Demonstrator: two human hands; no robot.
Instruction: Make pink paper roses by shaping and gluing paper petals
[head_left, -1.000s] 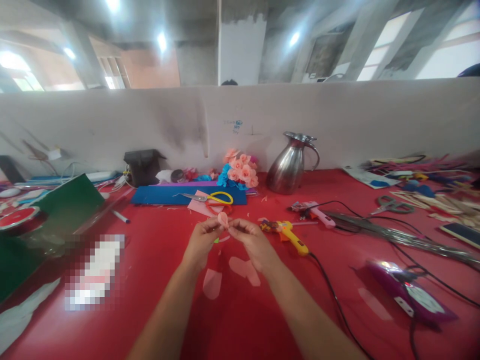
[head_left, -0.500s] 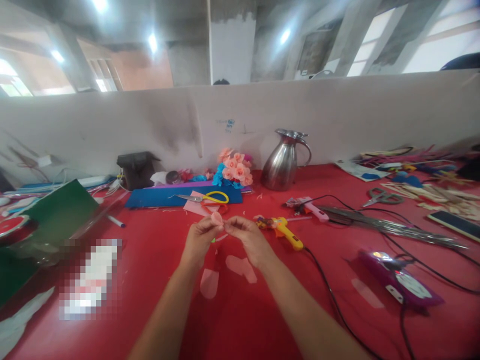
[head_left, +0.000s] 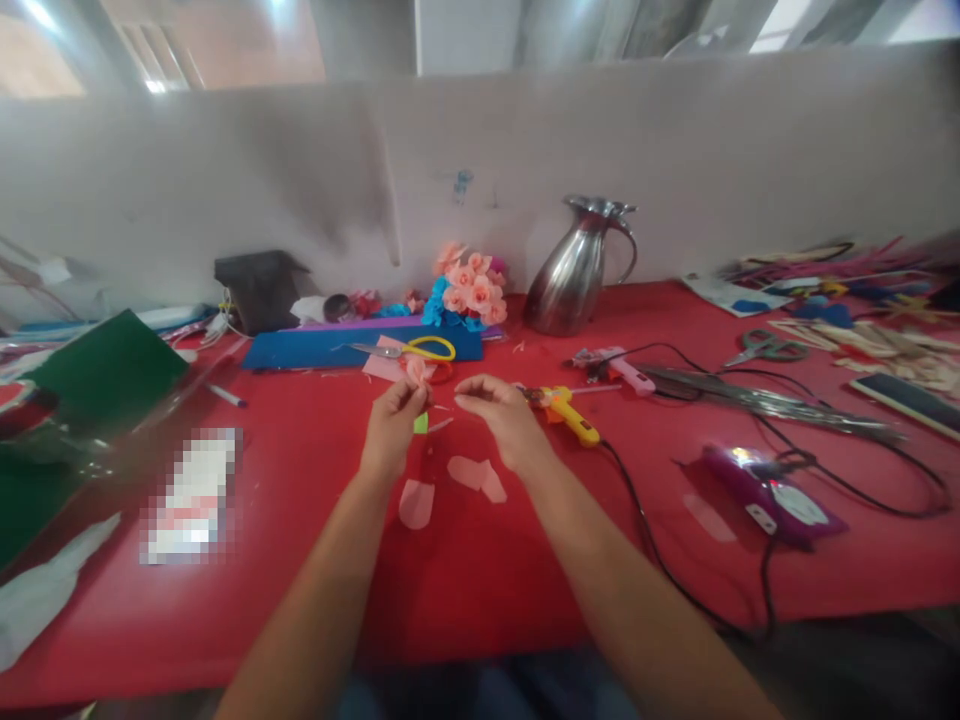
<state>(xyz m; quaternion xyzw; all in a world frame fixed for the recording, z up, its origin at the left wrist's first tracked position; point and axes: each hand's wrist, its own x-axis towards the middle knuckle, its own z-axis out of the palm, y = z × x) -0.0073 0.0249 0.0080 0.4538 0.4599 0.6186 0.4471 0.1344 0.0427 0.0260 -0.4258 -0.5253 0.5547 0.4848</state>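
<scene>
My left hand (head_left: 394,425) pinches a small pink paper flower (head_left: 418,372) between thumb and fingers, above the red table. To its right my right hand (head_left: 499,415) is closed in a pinch, apart from the flower; whether something tiny is in its fingertips I cannot make out. Below the hands lie cut pink paper petals (head_left: 416,503), with more overlapping petals (head_left: 478,476) beside them. A bright green piece (head_left: 421,424) shows just by my left hand. Close to my right hand rests a yellow glue gun (head_left: 574,415). Yellow-handled scissors (head_left: 431,348) lie beyond the flower.
A pink glue gun (head_left: 630,372), a purple power box (head_left: 776,500) and black cords occupy the right. At the back stand a bunch of paper flowers (head_left: 476,285) and a steel jug (head_left: 570,270). Green sheets (head_left: 120,370) lie left; scissors (head_left: 765,347) lie far right.
My hands were together at the flower; now the right hand has drawn away to the right, and the flower stays in my left. The view has tilted downward.
</scene>
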